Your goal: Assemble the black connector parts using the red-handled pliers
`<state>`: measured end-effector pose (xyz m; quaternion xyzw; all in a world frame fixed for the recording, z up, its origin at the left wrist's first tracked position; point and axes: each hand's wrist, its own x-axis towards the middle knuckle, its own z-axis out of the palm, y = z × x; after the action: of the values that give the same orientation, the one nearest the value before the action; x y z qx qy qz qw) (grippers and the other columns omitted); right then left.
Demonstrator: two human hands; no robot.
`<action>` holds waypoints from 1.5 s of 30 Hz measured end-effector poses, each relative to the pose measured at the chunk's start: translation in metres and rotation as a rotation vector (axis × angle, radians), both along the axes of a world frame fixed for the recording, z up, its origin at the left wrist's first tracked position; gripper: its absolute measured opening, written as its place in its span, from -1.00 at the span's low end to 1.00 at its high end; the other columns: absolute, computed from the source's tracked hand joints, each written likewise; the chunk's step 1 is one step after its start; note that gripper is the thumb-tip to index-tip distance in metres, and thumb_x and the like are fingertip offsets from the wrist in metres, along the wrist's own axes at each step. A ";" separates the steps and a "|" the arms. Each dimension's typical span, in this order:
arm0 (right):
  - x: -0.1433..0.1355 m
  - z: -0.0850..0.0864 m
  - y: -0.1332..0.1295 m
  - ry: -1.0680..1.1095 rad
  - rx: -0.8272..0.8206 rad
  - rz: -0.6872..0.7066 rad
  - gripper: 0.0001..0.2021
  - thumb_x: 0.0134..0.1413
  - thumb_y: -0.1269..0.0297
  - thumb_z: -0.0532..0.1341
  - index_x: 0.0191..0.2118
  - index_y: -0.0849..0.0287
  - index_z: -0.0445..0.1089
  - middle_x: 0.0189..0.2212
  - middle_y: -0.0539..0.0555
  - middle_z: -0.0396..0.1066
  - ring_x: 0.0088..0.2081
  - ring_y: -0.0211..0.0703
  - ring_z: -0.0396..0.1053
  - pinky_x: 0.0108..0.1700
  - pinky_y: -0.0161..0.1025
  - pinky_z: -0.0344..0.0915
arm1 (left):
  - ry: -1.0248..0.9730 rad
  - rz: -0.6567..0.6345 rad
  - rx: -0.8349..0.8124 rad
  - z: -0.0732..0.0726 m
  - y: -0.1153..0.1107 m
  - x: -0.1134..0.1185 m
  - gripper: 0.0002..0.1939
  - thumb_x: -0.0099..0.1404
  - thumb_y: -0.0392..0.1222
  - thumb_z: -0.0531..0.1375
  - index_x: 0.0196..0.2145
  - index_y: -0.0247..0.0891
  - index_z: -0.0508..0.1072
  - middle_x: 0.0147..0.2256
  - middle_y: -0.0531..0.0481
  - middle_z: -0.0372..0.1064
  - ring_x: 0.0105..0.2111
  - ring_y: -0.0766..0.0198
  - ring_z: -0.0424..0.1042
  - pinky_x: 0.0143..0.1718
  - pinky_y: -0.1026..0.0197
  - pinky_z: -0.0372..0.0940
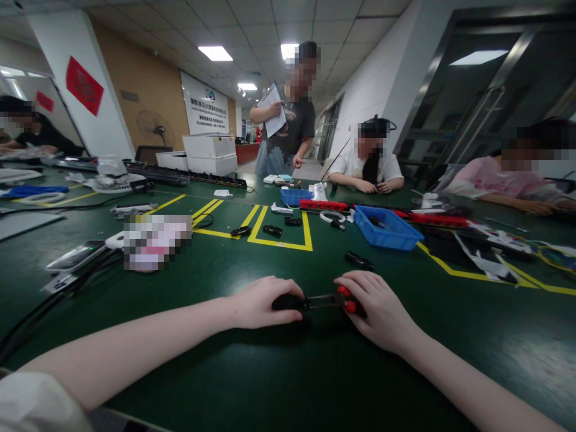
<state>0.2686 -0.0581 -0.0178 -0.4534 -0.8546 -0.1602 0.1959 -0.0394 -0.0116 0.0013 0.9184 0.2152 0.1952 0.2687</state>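
My left hand (263,302) is closed around a small black part (288,302) just above the green table (198,354). In my right hand (380,309) is a pair of pliers (323,301) with red handles, its metal jaws pointing left. The tip of the pliers meets the right end of the black part; whether it grips it I cannot tell. Another black piece (359,260) lies just beyond my right hand. Several similar black pieces (272,230) rest farther off, in and beside a yellow-taped rectangle (283,245).
A blue tray (387,231) stands beyond my right hand, with a smaller blue tray (294,197) farther back. To the left lie a phone (155,243), a white device (76,257) and black cables (58,294). Red strips (441,219) line the right. Several people are around the table.
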 end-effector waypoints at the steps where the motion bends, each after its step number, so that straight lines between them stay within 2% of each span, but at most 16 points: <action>1: 0.000 -0.001 0.000 -0.001 -0.009 -0.005 -0.46 0.01 0.36 0.18 0.17 0.10 0.30 0.05 0.21 0.42 0.08 0.17 0.36 0.11 0.16 0.32 | -0.001 -0.005 -0.009 0.000 0.000 0.000 -0.65 0.36 0.00 0.27 0.01 -0.20 0.42 -0.10 -0.06 0.51 -0.13 0.18 0.49 -0.08 0.17 0.32; 8: 0.001 -0.003 0.001 0.007 -0.087 -0.045 -0.45 -0.02 0.36 0.21 0.17 0.06 0.32 0.06 0.21 0.42 0.09 0.21 0.37 0.11 0.20 0.34 | 0.010 -0.064 -0.001 0.000 0.001 -0.001 -0.68 0.38 -0.01 0.25 -0.01 -0.21 0.43 -0.11 -0.08 0.49 -0.14 0.17 0.48 -0.13 0.19 0.31; 12: 0.000 -0.003 0.001 -0.004 -0.062 -0.026 -0.46 -0.04 0.42 0.19 0.14 0.11 0.33 0.04 0.22 0.44 0.09 0.19 0.39 0.11 0.18 0.35 | -0.001 -0.069 -0.015 -0.004 0.003 0.000 -0.69 0.38 -0.03 0.26 -0.01 -0.23 0.43 -0.11 -0.08 0.49 -0.13 0.17 0.47 -0.13 0.19 0.31; 15: -0.003 0.001 0.001 -0.012 -0.040 -0.002 -0.48 -0.04 0.45 0.18 0.11 0.14 0.35 0.02 0.22 0.46 0.07 0.16 0.40 0.12 0.16 0.36 | 0.004 -0.068 -0.031 -0.006 0.003 0.000 -0.67 0.37 -0.04 0.28 0.00 -0.24 0.44 -0.11 -0.08 0.49 -0.13 0.17 0.48 -0.13 0.19 0.31; 20: -0.009 0.012 0.001 -0.027 -0.099 0.003 -0.54 0.01 0.46 0.17 0.09 0.17 0.38 -0.02 0.21 0.50 0.02 0.10 0.46 0.06 0.10 0.42 | 0.003 -0.062 -0.064 -0.004 0.003 0.000 -0.65 0.34 -0.04 0.31 0.00 -0.24 0.45 -0.10 -0.09 0.49 -0.13 0.18 0.49 -0.12 0.20 0.33; 26: -0.016 0.020 -0.002 -0.007 -0.114 -0.014 -0.66 0.00 0.44 0.20 -0.04 0.16 0.43 -0.10 0.18 0.53 -0.06 0.09 0.48 -0.01 0.06 0.44 | -0.028 -0.091 -0.082 -0.006 0.003 -0.001 -0.63 0.34 -0.03 0.31 0.03 -0.22 0.45 -0.07 -0.10 0.49 -0.10 0.18 0.49 -0.10 0.21 0.34; 33: -0.017 0.022 -0.003 -0.017 -0.118 0.000 -0.68 -0.02 0.43 0.20 -0.09 0.16 0.42 -0.12 0.18 0.52 -0.09 0.08 0.47 -0.06 0.02 0.43 | -0.036 -0.098 -0.093 -0.007 0.004 -0.001 -0.63 0.34 -0.02 0.31 0.02 -0.22 0.45 -0.09 -0.10 0.50 -0.12 0.18 0.50 -0.13 0.22 0.34; 45: -0.021 0.024 -0.003 -0.054 -0.149 -0.004 -0.75 -0.08 0.44 0.21 -0.19 0.14 0.38 -0.23 0.15 0.48 -0.20 0.02 0.41 -0.17 -0.09 0.39 | -0.032 -0.097 -0.143 -0.001 -0.001 0.000 -0.63 0.33 -0.10 0.32 0.04 -0.24 0.43 -0.07 -0.11 0.50 -0.11 0.18 0.50 -0.11 0.21 0.35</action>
<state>0.2474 -0.0614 0.0058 -0.4641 -0.8682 -0.1085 0.1382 -0.0398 -0.0123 0.0006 0.9030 0.1794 0.1808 0.3461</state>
